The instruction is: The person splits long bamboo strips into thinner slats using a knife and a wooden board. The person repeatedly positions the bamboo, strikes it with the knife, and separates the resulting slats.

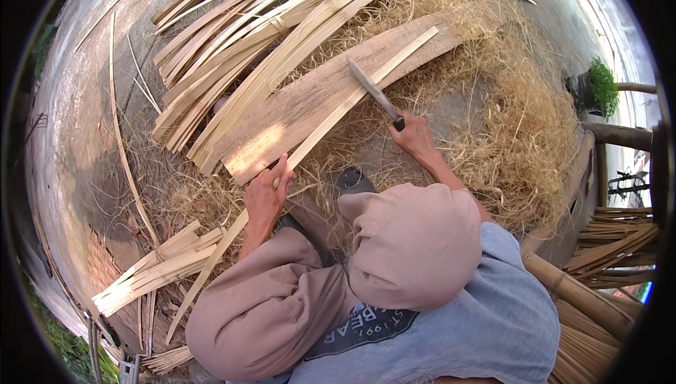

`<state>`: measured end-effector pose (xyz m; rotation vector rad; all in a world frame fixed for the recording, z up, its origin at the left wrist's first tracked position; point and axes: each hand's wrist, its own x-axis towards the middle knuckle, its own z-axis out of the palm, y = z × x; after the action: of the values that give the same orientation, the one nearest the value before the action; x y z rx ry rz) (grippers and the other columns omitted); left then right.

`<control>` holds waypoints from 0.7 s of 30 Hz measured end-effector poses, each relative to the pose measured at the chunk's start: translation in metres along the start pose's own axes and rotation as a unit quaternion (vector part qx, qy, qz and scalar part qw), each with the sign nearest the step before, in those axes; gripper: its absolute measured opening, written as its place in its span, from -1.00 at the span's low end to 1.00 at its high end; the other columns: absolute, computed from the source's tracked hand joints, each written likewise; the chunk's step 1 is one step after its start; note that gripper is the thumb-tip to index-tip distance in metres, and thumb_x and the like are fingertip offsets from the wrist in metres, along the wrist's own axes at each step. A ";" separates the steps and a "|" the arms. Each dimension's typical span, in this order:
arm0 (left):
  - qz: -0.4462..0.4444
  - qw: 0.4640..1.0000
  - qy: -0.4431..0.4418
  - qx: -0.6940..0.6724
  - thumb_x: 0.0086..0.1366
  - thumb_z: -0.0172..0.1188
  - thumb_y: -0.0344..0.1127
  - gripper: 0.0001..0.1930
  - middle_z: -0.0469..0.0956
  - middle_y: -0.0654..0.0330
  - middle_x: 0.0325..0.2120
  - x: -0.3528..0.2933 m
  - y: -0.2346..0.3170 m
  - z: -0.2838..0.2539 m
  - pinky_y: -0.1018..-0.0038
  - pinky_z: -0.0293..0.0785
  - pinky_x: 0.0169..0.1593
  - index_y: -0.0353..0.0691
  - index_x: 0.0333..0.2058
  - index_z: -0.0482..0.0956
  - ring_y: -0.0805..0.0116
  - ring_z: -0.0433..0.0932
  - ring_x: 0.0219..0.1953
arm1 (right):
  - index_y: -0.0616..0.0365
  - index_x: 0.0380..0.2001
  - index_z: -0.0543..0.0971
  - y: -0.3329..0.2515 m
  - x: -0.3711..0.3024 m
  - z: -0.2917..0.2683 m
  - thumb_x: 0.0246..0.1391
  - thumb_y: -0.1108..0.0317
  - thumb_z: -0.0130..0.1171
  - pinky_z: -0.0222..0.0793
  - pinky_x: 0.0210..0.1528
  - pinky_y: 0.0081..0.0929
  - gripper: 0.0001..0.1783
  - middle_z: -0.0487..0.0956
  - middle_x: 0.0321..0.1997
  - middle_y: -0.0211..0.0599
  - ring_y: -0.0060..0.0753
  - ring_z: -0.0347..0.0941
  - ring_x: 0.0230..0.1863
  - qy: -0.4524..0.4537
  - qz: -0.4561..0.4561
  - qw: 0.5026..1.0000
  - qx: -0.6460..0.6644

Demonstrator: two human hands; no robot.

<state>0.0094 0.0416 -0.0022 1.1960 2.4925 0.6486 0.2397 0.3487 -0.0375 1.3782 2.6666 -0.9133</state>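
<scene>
My left hand (266,192) grips a long thin bamboo strip (352,99) that runs diagonally from lower left to upper right across a wide wooden board (310,106). My right hand (415,136) is closed on the dark handle of a long-bladed knife (373,90). The blade points up and left, its edge resting against the strip on the board. My knees, in tan trousers, fill the lower middle of the view.
Many long bamboo strips (239,39) lie fanned across the top. A pile of fine shavings (521,123) spreads to the right. A small bundle of short strips (158,268) lies at lower left. Bamboo poles (577,292) and more strips sit at the right edge.
</scene>
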 end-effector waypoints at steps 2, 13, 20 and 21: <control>-0.003 1.000 0.005 -0.012 0.36 0.29 -0.03 -0.60 0.58 0.09 -0.48 0.005 0.004 -0.003 0.19 0.46 -0.31 0.20 0.16 0.63 0.06 0.58 -0.43 | 0.25 -0.35 0.59 0.010 0.027 -0.016 0.00 0.09 0.34 0.55 -0.24 -0.05 -0.61 0.65 -0.43 0.08 0.14 0.64 -0.33 0.022 0.091 0.995 0.027; -0.023 0.999 0.001 -0.036 0.34 0.32 -0.06 -0.61 0.64 0.07 -0.42 -0.006 -0.004 -0.004 0.18 0.47 -0.28 0.18 0.14 0.65 0.02 0.61 -0.39 | 0.29 -0.47 0.58 0.059 0.085 -0.065 0.02 0.06 0.30 0.53 -0.37 -0.13 -0.58 0.64 -0.51 -0.06 -0.03 0.57 -0.57 0.048 0.087 0.995 -0.031; -0.065 0.996 -0.040 -0.046 0.34 0.32 -0.07 -0.59 0.66 0.06 -0.37 -0.013 0.001 -0.024 0.18 0.49 -0.23 0.21 0.16 0.63 0.05 0.64 -0.33 | 0.31 -0.42 0.64 0.100 0.115 -0.097 -0.02 -0.01 0.29 0.55 -0.09 -0.03 -0.52 0.65 -0.39 0.18 0.19 0.64 -0.24 0.072 0.114 0.989 -0.068; -0.068 0.996 -0.042 -0.041 0.34 0.32 -0.07 -0.59 0.66 0.07 -0.37 -0.015 -0.005 -0.022 0.18 0.49 -0.22 0.21 0.16 0.63 0.05 0.64 -0.33 | 0.31 -0.40 0.64 0.106 0.121 -0.108 -0.01 -0.02 0.30 0.55 -0.06 -0.04 -0.51 0.65 -0.36 0.20 0.20 0.64 -0.22 0.055 0.151 0.986 -0.053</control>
<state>0.0054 0.0210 0.0150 0.9935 2.4269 0.6445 0.2715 0.5399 -0.0314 1.7875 2.4359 -0.6734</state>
